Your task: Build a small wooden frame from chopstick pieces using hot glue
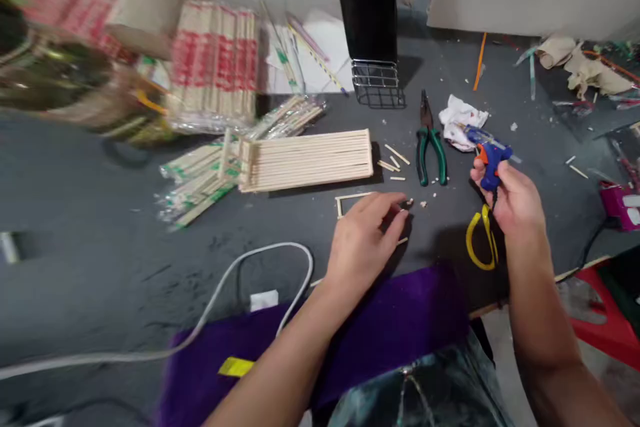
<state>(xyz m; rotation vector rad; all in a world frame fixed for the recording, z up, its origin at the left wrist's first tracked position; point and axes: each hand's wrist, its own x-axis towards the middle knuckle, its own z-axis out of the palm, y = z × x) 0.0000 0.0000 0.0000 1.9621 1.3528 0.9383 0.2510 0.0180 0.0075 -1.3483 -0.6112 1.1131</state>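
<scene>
My right hand is closed round the handle of a blue glue gun with an orange trigger. The gun's front end points left, over a crumpled white tissue. My left hand lies low over the table, palm down, with fingers bent and a gap between thumb and forefinger. Under it is a small frame of thin wooden sticks, mostly hidden by the hand. Just behind rests a larger tray-like piece made of wooden sticks. Yellow-handled scissors lie beside my right wrist.
Green-handled pliers and short stick offcuts lie mid-table. Packs of wrapped chopsticks stand at the back left. A black phone-like panel rises behind on a wire stand. A white cable loops across the front left, near a purple cloth.
</scene>
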